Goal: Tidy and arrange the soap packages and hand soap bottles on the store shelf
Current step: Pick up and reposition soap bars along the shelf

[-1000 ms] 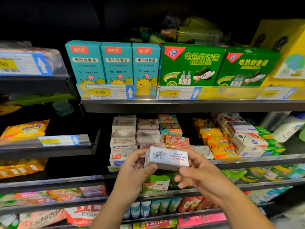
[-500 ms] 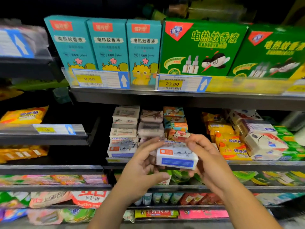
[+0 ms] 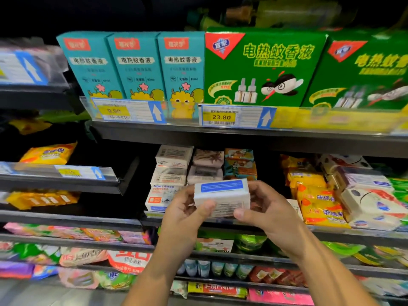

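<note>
Head view | left hand (image 3: pixel 183 214) and right hand (image 3: pixel 268 209) both grip white soap box (image 3: pixel 221 196), fingers curled round its ends | before stacked Goat Soap boxes (image 3: pixel 164 191)

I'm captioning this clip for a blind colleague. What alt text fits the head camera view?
The left hand and right hand grip the two ends of a white soap box with a blue label, held before a stocked store shelf. Left of it sit stacked Goat Soap boxes; teal boxes and green boxes stand above.
</note>
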Available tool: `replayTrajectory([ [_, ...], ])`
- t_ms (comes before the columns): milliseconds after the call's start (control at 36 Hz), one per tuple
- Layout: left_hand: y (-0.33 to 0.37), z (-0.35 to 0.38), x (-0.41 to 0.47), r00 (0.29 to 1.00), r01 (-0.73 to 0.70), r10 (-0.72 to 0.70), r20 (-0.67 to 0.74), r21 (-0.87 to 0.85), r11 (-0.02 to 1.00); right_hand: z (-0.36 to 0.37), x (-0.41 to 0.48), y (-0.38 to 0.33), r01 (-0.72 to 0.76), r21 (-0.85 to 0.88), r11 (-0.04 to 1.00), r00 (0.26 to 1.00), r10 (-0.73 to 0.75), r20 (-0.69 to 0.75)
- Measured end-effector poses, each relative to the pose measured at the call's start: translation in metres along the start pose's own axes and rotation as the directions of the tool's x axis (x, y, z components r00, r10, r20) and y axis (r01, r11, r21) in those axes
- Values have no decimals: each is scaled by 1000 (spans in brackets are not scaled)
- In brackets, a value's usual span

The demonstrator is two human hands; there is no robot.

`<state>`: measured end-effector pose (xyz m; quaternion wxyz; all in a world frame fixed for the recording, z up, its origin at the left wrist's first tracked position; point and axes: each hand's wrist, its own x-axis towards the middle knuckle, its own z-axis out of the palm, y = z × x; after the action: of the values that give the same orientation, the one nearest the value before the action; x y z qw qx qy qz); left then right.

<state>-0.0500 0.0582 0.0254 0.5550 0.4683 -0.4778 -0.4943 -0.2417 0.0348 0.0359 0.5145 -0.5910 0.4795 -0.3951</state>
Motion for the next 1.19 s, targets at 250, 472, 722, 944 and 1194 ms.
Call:
replayTrajectory([
  [250, 12, 11, -3, 986, -165, 167, -8, 114, 980, 27, 2, 12, 135, -266, 954, 980, -90, 175],
  [472, 26, 4, -6, 981, -191, 182, 66, 196, 962, 20, -1, 14, 6, 44, 999, 990, -12, 138],
  [722, 8, -16, -1, 987, -156, 139, 75, 329, 931, -12, 5, -12, 114, 158, 981, 993, -110, -32],
  [944, -27, -13, -6, 977, 55, -101, 190, 237, 970, 36, 0, -23, 144, -23, 989, 988, -142, 66],
  [1194, -5, -42, 5, 999, -24, 18, 31, 196, 980, 16, 13, -22, 149, 168, 974, 988, -141, -55],
])
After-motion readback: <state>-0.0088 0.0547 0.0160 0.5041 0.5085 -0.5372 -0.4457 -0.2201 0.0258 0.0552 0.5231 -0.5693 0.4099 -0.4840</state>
